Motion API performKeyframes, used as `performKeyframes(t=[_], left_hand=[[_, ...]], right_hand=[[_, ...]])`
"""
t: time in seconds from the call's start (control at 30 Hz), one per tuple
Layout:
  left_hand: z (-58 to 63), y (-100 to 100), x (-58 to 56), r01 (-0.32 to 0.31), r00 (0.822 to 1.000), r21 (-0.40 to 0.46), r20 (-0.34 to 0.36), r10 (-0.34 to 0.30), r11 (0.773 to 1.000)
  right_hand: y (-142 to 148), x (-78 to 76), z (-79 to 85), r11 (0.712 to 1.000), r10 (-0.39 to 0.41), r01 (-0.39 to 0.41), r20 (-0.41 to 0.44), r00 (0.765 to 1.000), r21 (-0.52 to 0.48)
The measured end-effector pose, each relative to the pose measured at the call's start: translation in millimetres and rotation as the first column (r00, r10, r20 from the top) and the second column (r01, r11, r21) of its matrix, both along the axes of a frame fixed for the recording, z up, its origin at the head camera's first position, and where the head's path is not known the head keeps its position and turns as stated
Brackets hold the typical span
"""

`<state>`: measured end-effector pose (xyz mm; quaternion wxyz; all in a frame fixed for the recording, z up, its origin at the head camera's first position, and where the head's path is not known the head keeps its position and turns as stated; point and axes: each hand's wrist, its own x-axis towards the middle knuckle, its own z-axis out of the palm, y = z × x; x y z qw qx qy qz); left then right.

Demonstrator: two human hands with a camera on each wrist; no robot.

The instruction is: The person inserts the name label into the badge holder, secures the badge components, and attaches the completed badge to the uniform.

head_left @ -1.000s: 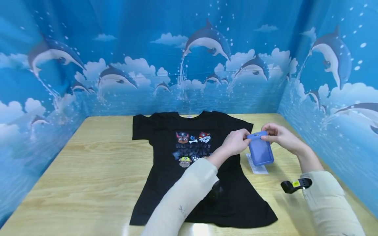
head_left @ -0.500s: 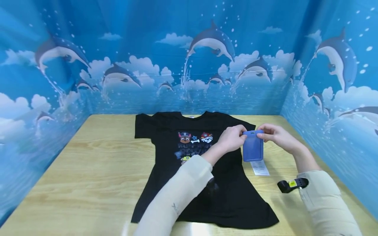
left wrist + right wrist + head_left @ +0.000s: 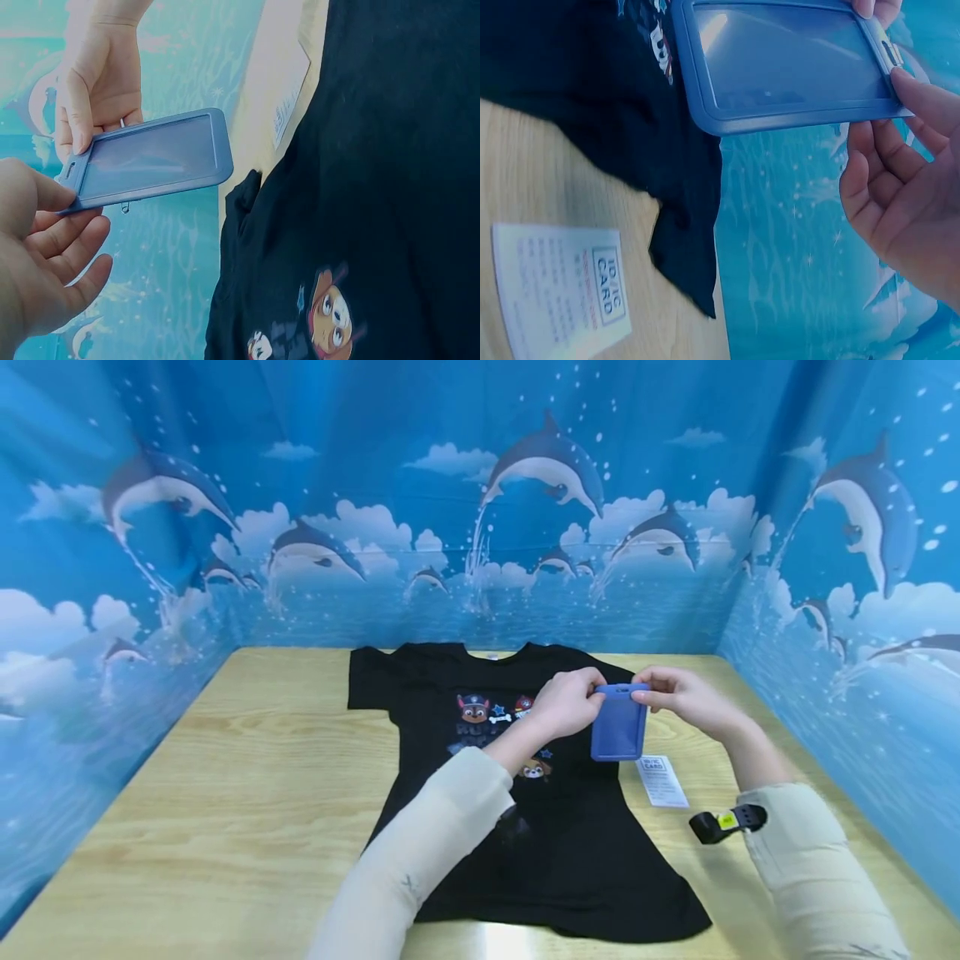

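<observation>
A blue ID card holder (image 3: 618, 727) with a clear window hangs upright above the black T-shirt (image 3: 585, 843). My left hand (image 3: 566, 700) pinches its slotted top edge at one corner. At the other corner of that edge, my right hand (image 3: 686, 700) pinches it between thumb and fingers. In the left wrist view the holder's window (image 3: 150, 156) shows no card behind it. A white card (image 3: 562, 289) printed "ID/IC CARD" lies on the table beside the shirt, below my right hand.
The T-shirt lies spread over the wooden table (image 3: 225, 793), cartoon dogs printed on its chest. Blue dolphin curtains (image 3: 375, 510) enclose the back and sides. A black strap device with a yellow label (image 3: 723, 822) is worn at the right wrist.
Both hands have moved left with the card holder, which now hangs over the shirt's edge. More of the white card on the table shows. The holder has turned from tilted to nearly upright.
</observation>
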<state>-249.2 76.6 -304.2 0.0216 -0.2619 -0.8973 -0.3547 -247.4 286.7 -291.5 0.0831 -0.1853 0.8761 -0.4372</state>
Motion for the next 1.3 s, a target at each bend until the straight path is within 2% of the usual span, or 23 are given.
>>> performKeyframes(t=[0.63, 0.9, 1.3], left_hand=[[7.9, -44.1, 0.1, -0.037, 0.999, -0.053, -0.025, 0.036, 0.998], [10.7, -61.5, -2.1, -0.042, 0.999, -0.046, -0.028, 0.041, 0.998], [14.1, -86.7, 0.5, -0.056, 0.998, -0.051, -0.022, 0.055, 0.997]], right_hand=[[-44.1, -10.5, 2.7, 1.0, 0.002, -0.002, -0.045, 0.999, 0.008], [-61.2, -15.0, 4.5, 1.0, 0.012, -0.011, -0.073, 0.997, 0.015], [-85.3, -19.5, 3.6, 0.999, 0.04, -0.04, -0.088, 0.995, 0.004]])
